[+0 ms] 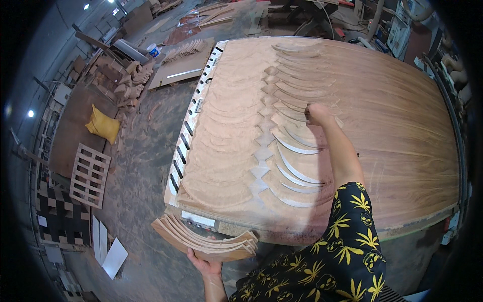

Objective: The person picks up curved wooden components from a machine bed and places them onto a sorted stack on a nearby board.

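Low on the left, my left hand grips a stack of curved wooden pieces from below, beyond the near edge of a large wood panel. Across the panel reaches my right arm. My right hand is closed, fingers curled down among the curved cut-outs; what they hold, if anything, is hidden. Further cut curved pieces lie in the panel beyond that hand. On the near side, several crescent gaps show pale surface underneath. Thick sawdust covers the panel's left half.
A slotted metal strip runs along the panel's left edge. On the floor to the left are a yellow sack, a wooden pallet and white boards. Beyond them, more curved pieces lie on a sheet near a white-blue bucket.
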### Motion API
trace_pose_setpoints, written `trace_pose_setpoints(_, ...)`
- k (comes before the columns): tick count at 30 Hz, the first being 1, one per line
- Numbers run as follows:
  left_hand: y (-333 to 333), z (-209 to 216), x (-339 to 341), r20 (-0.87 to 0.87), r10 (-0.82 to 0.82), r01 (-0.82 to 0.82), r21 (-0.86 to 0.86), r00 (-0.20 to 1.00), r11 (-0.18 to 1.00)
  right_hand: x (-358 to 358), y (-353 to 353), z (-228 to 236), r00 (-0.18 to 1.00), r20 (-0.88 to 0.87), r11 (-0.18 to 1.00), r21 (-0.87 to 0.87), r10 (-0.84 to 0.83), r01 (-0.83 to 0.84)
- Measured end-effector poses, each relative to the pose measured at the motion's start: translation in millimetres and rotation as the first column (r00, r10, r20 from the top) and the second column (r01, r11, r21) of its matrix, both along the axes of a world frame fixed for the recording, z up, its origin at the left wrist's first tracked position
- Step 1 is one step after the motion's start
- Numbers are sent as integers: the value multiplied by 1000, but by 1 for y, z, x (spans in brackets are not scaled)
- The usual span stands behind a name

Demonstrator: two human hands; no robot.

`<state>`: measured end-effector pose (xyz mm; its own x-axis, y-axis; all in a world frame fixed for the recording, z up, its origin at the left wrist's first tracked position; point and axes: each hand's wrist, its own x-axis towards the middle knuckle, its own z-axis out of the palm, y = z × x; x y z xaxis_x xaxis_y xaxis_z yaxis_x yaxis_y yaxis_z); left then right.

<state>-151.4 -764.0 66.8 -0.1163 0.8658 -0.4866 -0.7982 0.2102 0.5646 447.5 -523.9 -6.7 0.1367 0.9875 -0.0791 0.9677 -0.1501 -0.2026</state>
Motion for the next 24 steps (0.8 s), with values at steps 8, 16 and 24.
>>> trace_pose_setpoints(8,-1,-4,1,4,7,-7,4,1000,1000,-3,6,21,995,-75,996,-75,-60,54)
trace_pose_setpoints(16,-3,-8,-3,30,-34,33,13,999,999,8,3,21,891,-416,972,65,-181,228)
trace_pose_setpoints(24,0,-2,0,36,3,-4,10,999,1000,-14,-25,51,620,-781,950,136,-72,281)
